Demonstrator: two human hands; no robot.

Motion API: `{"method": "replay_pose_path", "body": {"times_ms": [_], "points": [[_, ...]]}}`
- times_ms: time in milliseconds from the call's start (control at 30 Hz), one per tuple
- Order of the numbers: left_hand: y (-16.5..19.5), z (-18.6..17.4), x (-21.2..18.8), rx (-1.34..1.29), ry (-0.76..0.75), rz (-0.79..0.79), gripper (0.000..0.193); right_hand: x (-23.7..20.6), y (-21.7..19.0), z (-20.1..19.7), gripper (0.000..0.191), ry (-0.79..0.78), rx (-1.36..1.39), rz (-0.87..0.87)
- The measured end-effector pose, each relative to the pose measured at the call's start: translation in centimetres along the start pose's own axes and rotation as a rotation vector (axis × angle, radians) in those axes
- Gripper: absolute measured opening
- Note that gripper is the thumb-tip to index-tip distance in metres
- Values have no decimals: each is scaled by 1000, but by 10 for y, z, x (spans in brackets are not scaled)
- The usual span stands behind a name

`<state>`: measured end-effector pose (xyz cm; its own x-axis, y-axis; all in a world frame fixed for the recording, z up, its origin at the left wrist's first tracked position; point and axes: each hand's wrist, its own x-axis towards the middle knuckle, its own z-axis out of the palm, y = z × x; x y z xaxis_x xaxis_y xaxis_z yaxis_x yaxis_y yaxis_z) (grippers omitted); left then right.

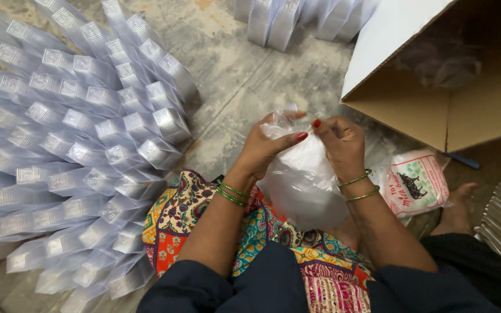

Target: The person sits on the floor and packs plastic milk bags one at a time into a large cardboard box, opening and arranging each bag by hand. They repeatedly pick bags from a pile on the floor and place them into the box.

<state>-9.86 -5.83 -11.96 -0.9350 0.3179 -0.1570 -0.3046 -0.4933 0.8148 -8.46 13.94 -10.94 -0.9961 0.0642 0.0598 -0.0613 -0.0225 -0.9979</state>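
Left hand (262, 152) and right hand (342, 148) pinch the top of a clear plastic bag (302, 179) between them, fingers closed on it, above the patterned lap (262, 232). Cardboard box (471, 110) stands just right; stacked clear packets (76, 150) lie left.

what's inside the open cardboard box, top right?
In the cardboard box, only a crumpled clear plastic bag shows against the brown inner wall. The box floor is cut off by the frame and shadowed, so anything lower down cannot be seen.
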Motion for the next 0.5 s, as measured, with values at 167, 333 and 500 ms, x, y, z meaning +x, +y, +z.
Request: {"method": "replay_pose_path", "body": {"times_ms": [167, 333, 500], "points": [[-14, -20, 17, -45, 58, 35, 27, 3, 15, 4, 14, 18, 191, 26], [-22, -26, 21, -3, 60, -6, 28, 6, 38, 1, 17, 17, 256, -45], [-22, -22, 19, 71, 88, -13, 35, 5, 59, -6, 20, 9, 230, 119]]}}
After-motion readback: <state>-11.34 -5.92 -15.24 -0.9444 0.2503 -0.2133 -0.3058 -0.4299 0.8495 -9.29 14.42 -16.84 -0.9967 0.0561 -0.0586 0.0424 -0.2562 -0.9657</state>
